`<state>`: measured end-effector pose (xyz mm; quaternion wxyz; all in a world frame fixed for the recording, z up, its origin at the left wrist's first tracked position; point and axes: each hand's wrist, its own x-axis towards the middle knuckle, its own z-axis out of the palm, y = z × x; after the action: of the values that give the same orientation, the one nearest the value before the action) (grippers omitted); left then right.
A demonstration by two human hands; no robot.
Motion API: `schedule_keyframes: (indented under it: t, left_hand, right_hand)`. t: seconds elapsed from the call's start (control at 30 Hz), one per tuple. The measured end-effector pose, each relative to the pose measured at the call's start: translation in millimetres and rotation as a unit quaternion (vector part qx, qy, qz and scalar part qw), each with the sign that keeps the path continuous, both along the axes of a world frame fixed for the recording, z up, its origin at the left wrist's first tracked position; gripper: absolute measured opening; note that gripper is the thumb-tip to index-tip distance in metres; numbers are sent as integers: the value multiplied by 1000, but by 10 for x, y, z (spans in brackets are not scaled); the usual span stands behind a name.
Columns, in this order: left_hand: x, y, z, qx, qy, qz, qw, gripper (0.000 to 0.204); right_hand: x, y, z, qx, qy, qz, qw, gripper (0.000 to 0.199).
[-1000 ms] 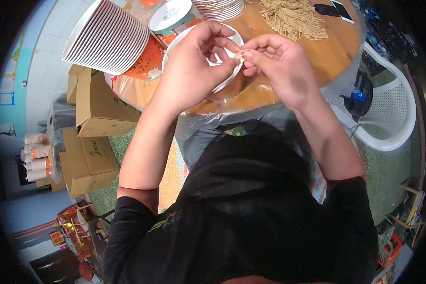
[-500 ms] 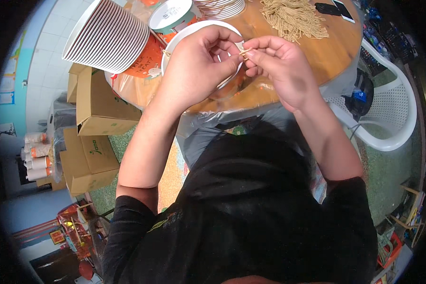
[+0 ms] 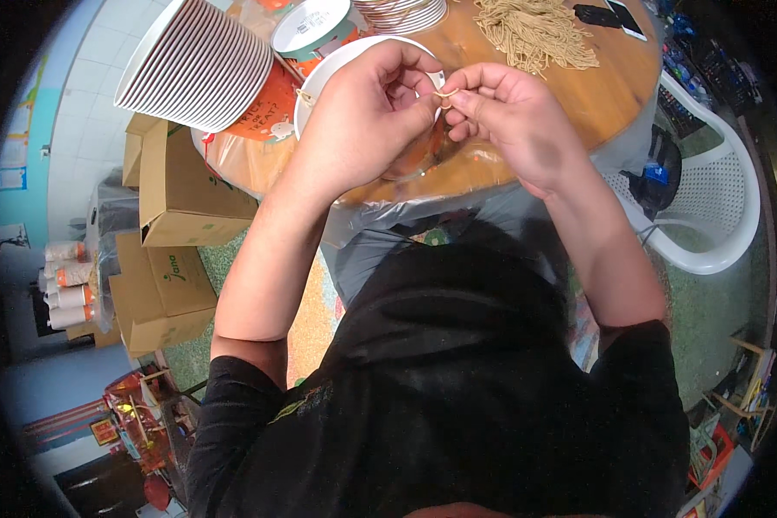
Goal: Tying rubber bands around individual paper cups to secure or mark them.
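Note:
My left hand (image 3: 375, 116) and my right hand (image 3: 518, 116) meet over the table, fingertips nearly touching. Between them runs a short piece of thin tan cord (image 3: 445, 94), pinched by thumb and fingers on each side. Behind my left hand is a white paper bucket (image 3: 330, 71), its mouth facing up and partly covered by the hand. Another bit of tan cord (image 3: 304, 97) shows at the bucket's left rim. My fingers hide whether the pinched cord passes through the bucket's wall.
Left on the round wooden table (image 3: 609, 95) lean nested paper buckets (image 3: 194, 65) with an orange printed side. Farther back are a green-rimmed bucket (image 3: 311, 26), a white stack (image 3: 401, 13), a cord pile (image 3: 535, 34) and a phone (image 3: 626, 19). Cardboard boxes (image 3: 198, 198) and a white chair (image 3: 729, 186) flank the table.
The cord between my fingertips now shows more plainly as a curved strand. My right hand has shifted slightly; the left has hardly moved. The white bucket's near rim no longer shows below my fingers.

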<state>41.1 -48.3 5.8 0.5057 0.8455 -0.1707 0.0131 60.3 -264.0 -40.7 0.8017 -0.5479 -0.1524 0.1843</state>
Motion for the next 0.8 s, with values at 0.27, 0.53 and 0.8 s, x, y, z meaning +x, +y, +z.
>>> schedule_keyframes:
  t: [0.27,0.53,0.8]
  left_hand:
    - [-4,-26,-1,32,-50,8,998,27]
    - [4,-30,17,20,-19,2,1000,23]
    - [38,-6,-42,-8,-26,-12,1000,21]
  right_hand:
    - [-1,27,-39,-16,-54,-20,998,20]
    - [14,54,-81,-15,-59,-36,997,19]
    - [126,-57,-37,-29,-67,32,997,17]
